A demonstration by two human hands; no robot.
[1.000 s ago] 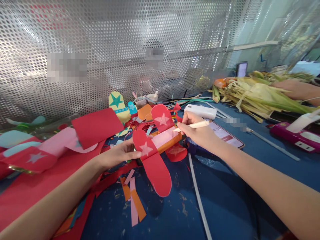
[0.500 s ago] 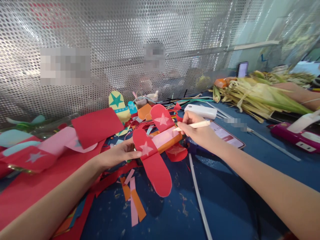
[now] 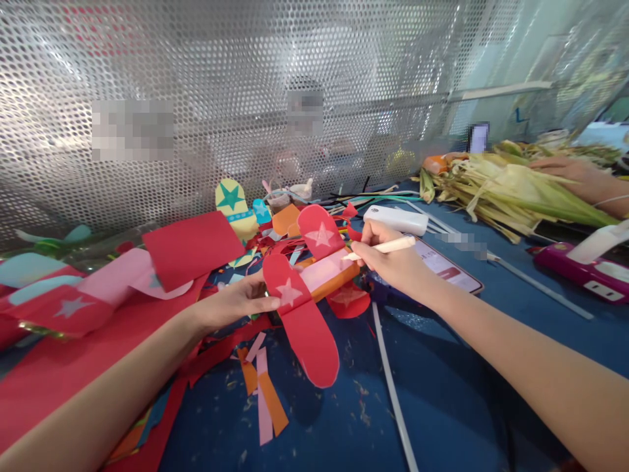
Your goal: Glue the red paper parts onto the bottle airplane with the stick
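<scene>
A red paper model airplane (image 3: pixel 314 344) with pale stars on its wings and tail is held above the blue table. Its body has a pink top strip (image 3: pixel 327 270) over orange sides. My left hand (image 3: pixel 246 298) pinches the plane at the near wing, thumb on top and the other fingers partly hidden beneath. In my right hand (image 3: pixel 383 246) is a cream-coloured pen (image 3: pixel 399 244), its tip on or just over the pink strip. I cannot tell whether the tip touches the paper.
Red paper sheets (image 3: pixel 194 249) and paper scraps (image 3: pixel 268 400) lie on the left and in front. Behind my right hand are a white power bank (image 3: pixel 396 220) and a phone (image 3: pixel 449 265). At the right, another person's hand (image 3: pixel 570 177) rests on corn husks (image 3: pixel 496 180) near a purple power strip (image 3: pixel 565 265).
My hands, the plane and the pen keep nearly the same place; the view has shifted slightly. The other person's hand has moved a little over the husks.
</scene>
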